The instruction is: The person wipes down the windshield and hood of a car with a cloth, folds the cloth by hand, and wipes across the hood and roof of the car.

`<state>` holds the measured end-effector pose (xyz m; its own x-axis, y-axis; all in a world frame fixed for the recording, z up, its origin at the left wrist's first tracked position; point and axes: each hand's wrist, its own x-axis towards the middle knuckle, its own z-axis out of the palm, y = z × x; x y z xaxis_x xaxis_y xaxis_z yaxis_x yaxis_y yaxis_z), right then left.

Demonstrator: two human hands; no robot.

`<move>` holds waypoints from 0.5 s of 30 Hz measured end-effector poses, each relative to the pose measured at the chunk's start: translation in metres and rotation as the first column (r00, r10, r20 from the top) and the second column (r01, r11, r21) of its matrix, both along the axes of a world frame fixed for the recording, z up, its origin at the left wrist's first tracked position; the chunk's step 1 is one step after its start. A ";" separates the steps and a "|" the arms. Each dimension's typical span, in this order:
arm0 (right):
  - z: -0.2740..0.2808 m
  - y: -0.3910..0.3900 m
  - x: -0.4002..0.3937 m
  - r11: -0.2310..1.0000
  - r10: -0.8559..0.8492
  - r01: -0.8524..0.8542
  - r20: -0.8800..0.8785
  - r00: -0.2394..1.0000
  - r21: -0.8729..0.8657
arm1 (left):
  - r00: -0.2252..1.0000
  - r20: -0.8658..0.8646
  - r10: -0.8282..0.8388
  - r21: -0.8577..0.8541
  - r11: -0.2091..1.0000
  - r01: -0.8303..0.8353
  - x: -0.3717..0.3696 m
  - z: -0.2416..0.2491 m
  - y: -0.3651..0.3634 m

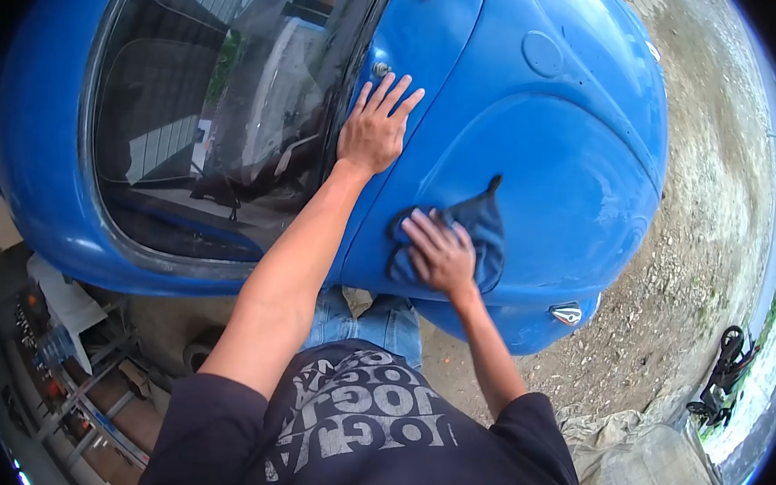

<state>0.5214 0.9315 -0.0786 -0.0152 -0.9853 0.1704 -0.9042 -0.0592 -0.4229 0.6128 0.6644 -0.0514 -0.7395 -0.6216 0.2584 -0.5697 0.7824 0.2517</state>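
Note:
A blue car body [541, 154] with rounded panels fills the upper middle of the view. My left hand [376, 130] lies flat on the blue panel beside the windshield [225, 111], fingers spread, just below a small metal fitting [382, 69]. Lower and to the right, my right hand [442, 251] presses on a dark blue cloth [489, 232] against the car's curved panel. The cloth is bunched around the hand, and one dark corner sticks up beyond it. Its underside is hidden.
A small lamp [566, 313] sits on the car's lower right side. Gravel ground [680, 238] runs along the right, with a parked motorcycle [722, 376] beyond. At lower left are a metal frame [88, 401] and a pale board [64, 299].

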 end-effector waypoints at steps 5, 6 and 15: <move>0.004 -0.103 -0.041 0.785 -0.595 0.575 -0.021 0.804 -0.228 | 0.993 -0.111 -0.031 -0.010 0.999 0.030 0.001 -0.008 -0.002; 0.004 -0.120 -0.031 0.745 -0.649 0.625 -0.035 0.760 -0.233 | 0.989 -0.144 -0.026 0.024 0.999 0.030 0.003 -0.009 -0.002; 0.002 -0.001 0.165 0.989 -0.125 0.133 0.108 0.986 -0.067 | 0.958 -0.286 -0.032 0.412 0.898 0.153 0.020 0.007 -0.015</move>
